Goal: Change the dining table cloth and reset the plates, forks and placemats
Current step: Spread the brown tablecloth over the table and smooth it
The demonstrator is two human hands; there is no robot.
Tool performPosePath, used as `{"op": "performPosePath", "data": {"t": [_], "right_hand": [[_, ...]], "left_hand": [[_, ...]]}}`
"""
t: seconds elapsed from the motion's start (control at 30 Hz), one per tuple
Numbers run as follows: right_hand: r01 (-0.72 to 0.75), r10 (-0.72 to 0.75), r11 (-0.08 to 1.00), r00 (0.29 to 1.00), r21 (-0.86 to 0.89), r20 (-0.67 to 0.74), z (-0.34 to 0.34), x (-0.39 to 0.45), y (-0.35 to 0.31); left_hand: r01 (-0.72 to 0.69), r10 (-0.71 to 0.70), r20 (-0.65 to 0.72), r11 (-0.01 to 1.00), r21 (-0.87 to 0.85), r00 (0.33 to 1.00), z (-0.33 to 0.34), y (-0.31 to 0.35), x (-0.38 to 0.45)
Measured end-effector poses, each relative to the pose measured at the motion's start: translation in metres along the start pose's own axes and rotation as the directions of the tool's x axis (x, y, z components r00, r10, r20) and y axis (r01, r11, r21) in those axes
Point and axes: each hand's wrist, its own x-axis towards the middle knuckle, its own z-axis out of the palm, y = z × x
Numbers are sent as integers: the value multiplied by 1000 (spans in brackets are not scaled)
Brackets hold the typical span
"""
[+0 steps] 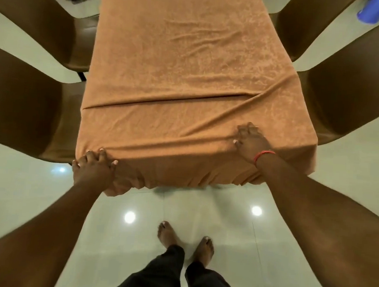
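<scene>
An orange-brown table cloth (185, 60) covers the long dining table and hangs over its near end in folds. My left hand (92, 167) is at the near left corner, fingers curled over the edge and holding the bunched cloth there. My right hand (250, 139), with a red band at the wrist, is on the table top near the right corner, pinching a ridge of cloth between thumb and fingers. A long crease runs across the cloth just beyond both hands. No plates, forks or placemats are in view.
Brown chairs stand close along both sides: two on the left (23, 100) and two on the right (353, 94). I stand barefoot (166, 236) on glossy pale floor tiles at the table's near end. A blue object (370, 10) sits at the far right.
</scene>
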Motion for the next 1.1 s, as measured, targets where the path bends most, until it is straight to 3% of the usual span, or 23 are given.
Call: {"op": "performPosePath", "data": {"t": [0.07, 0.17, 0.27, 0.37, 0.53, 0.63, 0.7, 0.8, 1.1], "right_hand": [[-64, 65, 997, 998, -36, 22, 7, -6, -1], [-94, 96, 994, 995, -56, 33, 15, -8, -12], [-109, 111, 993, 993, -48, 47, 14, -7, -18], [-104, 107, 993, 993, -50, 49, 14, -8, -22], [-40, 44, 998, 995, -49, 90, 12, -7, -31], [-67, 67, 997, 998, -40, -6, 8, -6, -32], [-108, 106, 993, 992, -42, -63, 7, -5, -33], [-127, 128, 991, 992, -29, 1, 11, -3, -32], [-105, 107, 994, 990, -22, 92, 1, 32, -16]], "left_hand": [[28, -27, -15, 999, 22, 1000, -10, 8, 2], [-76, 76, -62, 997, 1, 995, -11, 15, 8], [-157, 160, 23, 982, -103, 987, 0, 21, 14], [-132, 145, 75, 979, -157, 987, 7, 22, 18], [-30, 43, 122, 994, -101, 992, 8, 13, 14], [-2, 3, 7, 998, -70, 1000, -8, 31, 14], [-115, 110, -67, 989, -91, 992, -16, 48, 15], [-268, 270, -1, 956, -117, 963, -11, 69, 14], [-248, 261, 60, 954, -171, 963, -1, 98, 7]]}}
